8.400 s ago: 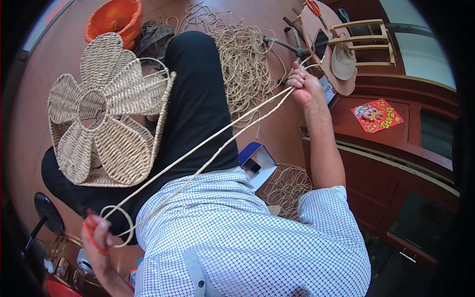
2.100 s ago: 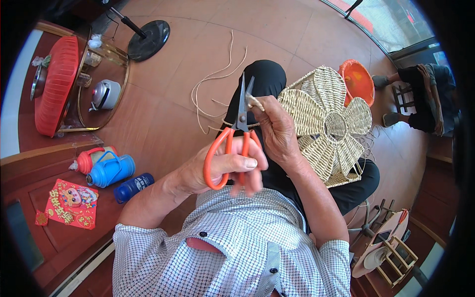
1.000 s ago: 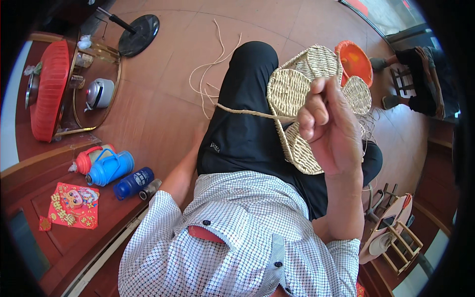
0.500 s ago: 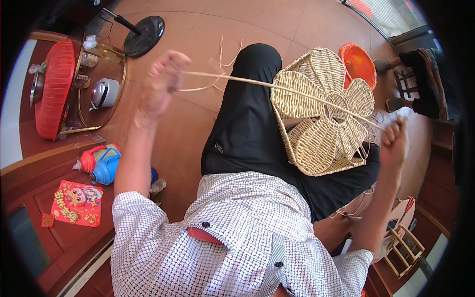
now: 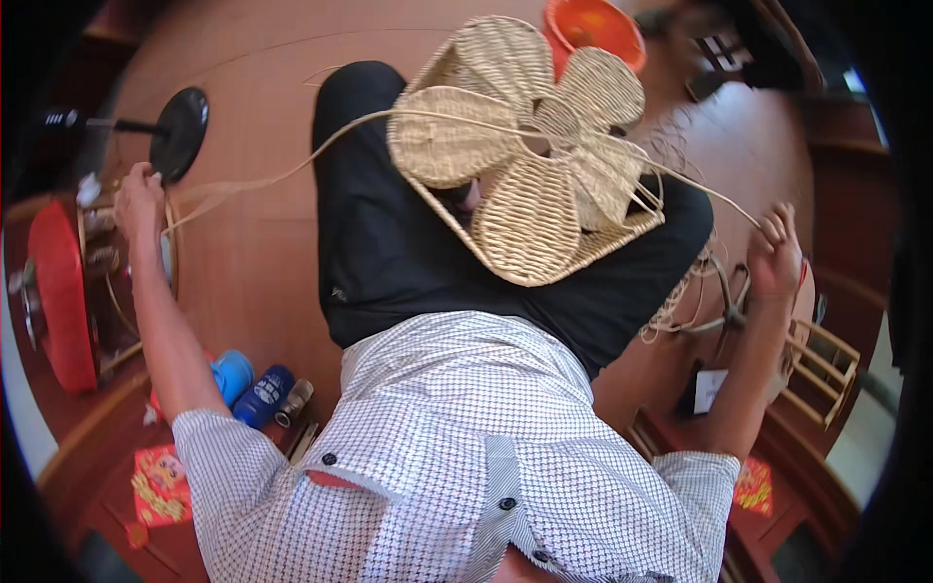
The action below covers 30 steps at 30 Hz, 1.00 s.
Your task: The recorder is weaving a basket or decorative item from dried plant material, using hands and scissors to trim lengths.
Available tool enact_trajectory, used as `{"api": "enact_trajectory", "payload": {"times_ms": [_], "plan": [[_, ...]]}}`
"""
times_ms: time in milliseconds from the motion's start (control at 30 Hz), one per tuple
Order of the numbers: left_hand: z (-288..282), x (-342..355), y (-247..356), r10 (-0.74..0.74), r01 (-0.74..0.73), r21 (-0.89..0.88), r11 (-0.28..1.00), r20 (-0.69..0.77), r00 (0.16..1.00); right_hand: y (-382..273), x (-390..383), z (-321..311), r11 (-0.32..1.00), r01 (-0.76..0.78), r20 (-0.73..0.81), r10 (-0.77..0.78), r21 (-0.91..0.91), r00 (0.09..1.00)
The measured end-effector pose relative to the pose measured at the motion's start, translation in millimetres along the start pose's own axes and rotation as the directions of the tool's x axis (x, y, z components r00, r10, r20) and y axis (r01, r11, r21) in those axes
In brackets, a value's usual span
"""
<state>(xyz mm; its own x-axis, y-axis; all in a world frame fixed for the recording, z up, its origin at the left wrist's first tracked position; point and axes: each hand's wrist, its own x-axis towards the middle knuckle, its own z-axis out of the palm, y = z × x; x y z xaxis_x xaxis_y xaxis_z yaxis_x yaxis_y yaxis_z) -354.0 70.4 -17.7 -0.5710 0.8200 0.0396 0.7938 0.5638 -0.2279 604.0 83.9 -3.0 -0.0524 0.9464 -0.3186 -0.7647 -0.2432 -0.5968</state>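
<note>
A flower-shaped woven basket frame [image 5: 528, 228] with rounded straw-coloured petals rests across my lap. Over its top runs a long pale weaving strand [image 5: 719, 198], which sags in a curve to the left of the petals. Far out on the left, my left hand [image 5: 142, 206] has its fingers curled round the strand's loose end, partly blurred. On the right, beyond the basket, my right hand [image 5: 776, 255] is closed and pinches the other stretch of the strand. Neither hand touches the basket.
An orange-red bucket [image 5: 598, 34] stands behind the basket. Loose strands [image 5: 680, 301] lie on the floor at right, near a small wooden stool [image 5: 821, 374]. A black round stand base [image 5: 180, 136], a red cover [image 5: 63, 296] and a blue flask [image 5: 262, 396] are at left.
My hands have spread wider apart, the left moving outward. The strand, straight before, now bows on its left side. The whole view has shifted, with the basket appearing farther left and up.
</note>
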Motion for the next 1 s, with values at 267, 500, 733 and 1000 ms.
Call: {"api": "enact_trajectory", "payload": {"times_ms": [267,500,733,1000], "plan": [[-109.6,-243.8,264.6,0.827,-0.532,-0.842,-0.093,-0.363,0.429,212.1,-48.7,195.1,0.956,-0.249,0.073,0.262,-0.156,0.962],[-91.4,-258.2,266.4,0.851,-0.307,-0.95,0.056,-0.115,0.512,189.0,-9.7,173.1,0.786,0.052,-0.03,-0.09,-0.616,0.996],[-49.3,-254.2,229.7,0.69,0.211,-0.933,0.292,0.358,0.629,188.4,53.2,140.9,-0.224,0.184,0.222,-0.16,-0.957,0.962],[-44.1,-253.4,259.3,0.735,0.249,-0.921,0.301,0.39,0.554,191.8,80.8,142.0,-0.066,0.272,0.263,0.123,-0.96,0.957]]}}
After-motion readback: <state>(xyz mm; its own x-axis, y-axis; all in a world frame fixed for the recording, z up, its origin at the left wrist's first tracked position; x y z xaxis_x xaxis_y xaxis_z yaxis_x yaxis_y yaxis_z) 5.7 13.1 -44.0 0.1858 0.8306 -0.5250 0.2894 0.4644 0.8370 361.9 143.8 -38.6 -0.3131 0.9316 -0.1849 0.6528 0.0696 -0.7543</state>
